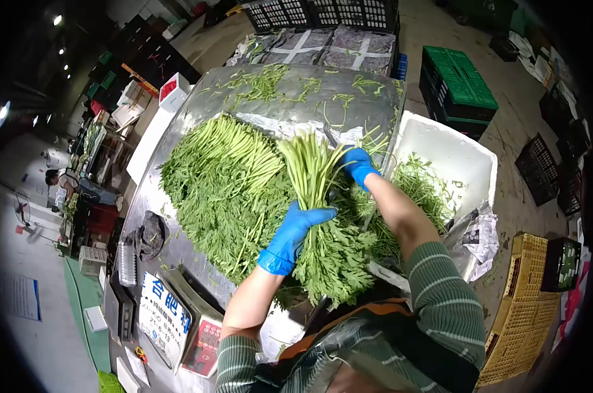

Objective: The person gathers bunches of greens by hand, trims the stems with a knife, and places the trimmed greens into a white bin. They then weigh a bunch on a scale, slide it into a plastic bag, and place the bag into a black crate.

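My left hand, in a blue glove, is wrapped around a bunch of leafy greens. The pale stems point away from me and the leaves hang toward my body. Just right of the stems is my right hand, also gloved in blue, its fingers curled in. A dark, narrow, blade-like piece shows beside its fingers; what this hand grips I cannot tell. On the left, a large pile of the same greens lies with stems toward the far side of the metal table.
A white foam box with loose greens stands at the right. A scale with a red keypad is at the lower left. Leaf scraps litter the table's far part. Green-topped crates and yellow crates stand on the floor.
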A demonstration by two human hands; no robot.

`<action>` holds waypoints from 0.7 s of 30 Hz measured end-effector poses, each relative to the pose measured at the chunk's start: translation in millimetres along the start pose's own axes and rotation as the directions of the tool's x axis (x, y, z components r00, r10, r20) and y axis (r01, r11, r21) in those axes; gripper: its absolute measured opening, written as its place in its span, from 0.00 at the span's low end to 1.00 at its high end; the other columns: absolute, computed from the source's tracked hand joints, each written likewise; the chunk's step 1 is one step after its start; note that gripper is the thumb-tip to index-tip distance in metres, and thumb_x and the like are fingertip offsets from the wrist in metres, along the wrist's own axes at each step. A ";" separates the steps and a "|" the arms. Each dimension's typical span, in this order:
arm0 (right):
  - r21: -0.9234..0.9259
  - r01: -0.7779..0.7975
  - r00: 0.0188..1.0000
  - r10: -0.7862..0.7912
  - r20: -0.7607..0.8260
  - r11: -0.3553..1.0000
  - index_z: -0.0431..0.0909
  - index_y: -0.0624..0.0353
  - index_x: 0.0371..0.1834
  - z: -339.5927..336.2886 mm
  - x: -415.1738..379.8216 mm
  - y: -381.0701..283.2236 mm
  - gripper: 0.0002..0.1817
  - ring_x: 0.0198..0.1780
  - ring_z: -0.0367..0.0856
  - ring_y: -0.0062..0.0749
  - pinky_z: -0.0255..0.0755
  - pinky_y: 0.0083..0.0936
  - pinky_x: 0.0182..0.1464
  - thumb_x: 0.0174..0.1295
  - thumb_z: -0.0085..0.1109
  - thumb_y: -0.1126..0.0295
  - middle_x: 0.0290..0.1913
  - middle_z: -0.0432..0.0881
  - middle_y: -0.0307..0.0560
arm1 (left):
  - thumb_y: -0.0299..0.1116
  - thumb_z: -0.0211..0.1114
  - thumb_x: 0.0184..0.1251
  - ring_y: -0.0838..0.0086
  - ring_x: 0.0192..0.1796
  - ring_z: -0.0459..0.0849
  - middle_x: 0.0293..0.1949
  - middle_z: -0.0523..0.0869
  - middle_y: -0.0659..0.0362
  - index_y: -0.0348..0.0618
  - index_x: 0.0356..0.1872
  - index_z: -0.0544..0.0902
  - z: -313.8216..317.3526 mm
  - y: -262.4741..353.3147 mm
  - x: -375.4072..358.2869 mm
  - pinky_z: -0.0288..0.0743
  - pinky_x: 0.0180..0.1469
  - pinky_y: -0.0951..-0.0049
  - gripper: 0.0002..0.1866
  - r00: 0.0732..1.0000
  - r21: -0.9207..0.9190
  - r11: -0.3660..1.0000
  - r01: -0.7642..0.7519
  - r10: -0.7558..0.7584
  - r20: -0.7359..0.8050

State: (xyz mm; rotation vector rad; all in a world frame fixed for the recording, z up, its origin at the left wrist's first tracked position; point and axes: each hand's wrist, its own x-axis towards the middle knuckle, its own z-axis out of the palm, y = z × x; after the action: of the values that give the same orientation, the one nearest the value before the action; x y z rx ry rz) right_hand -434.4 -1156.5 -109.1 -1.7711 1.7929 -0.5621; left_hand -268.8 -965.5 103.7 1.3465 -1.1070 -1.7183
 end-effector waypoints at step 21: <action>0.069 0.097 0.822 -0.041 -0.569 0.993 0.71 0.50 0.39 -164.9 -254.0 53.1 0.15 0.24 0.76 0.36 0.70 0.28 0.25 0.50 0.60 0.62 0.28 0.76 0.44 | 0.34 0.52 0.59 0.68 0.41 0.77 0.40 0.78 0.53 0.34 0.52 0.69 115.6 -105.9 118.2 0.72 0.45 0.70 0.21 0.503 -0.442 0.715 0.541 0.146 0.852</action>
State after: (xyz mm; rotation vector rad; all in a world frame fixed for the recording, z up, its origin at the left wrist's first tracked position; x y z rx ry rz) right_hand -586.8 -915.3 5.6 -1.7178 2.0351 -1.2991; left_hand -409.8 -1003.2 -27.6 0.0640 -0.5712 -2.7505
